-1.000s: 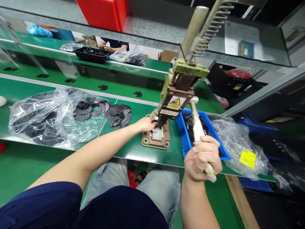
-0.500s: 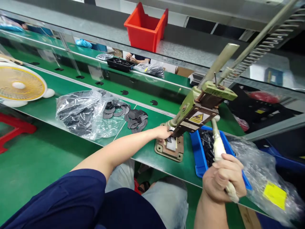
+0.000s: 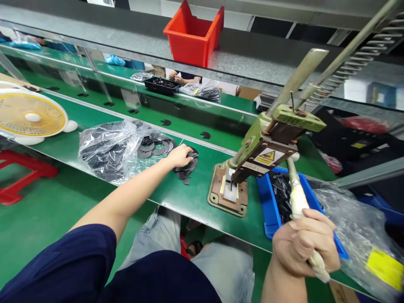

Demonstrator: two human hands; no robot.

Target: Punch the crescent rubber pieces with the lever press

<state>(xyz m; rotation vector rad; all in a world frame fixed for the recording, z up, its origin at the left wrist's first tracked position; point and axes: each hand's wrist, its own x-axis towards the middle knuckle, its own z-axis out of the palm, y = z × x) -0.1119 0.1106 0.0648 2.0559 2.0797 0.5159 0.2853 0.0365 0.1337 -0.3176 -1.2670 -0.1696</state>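
Note:
My left hand (image 3: pixel 180 156) is on the loose pile of flat dark curved pieces (image 3: pixel 185 171), its fingers bent down and closed over the pile's upper part; what they grip is hidden. Wrapped in pale tape, the lever handle (image 3: pixel 298 198) of the green hand press (image 3: pixel 257 134) is held in my right hand (image 3: pixel 307 242). Under the press head, a metal plate (image 3: pixel 230 192) lies on the brown base (image 3: pixel 215 195), with a small dark item at its upper part. Right of the base stands a blue bin (image 3: pixel 267 210) of small black parts.
A clear bag (image 3: pixel 107 149) of dark pieces lies left of the pile, beside a white and yellow fan (image 3: pixel 34 115). Dark pieces sit spaced along the green belt (image 3: pixel 186 128). A red bin (image 3: pixel 192 40) stands on the shelf above. Across the line, another person's hands show.
My left hand has moved left from the press base to the loose pile. The dark curved piece at the press is gone from there. My right hand still holds the lever.

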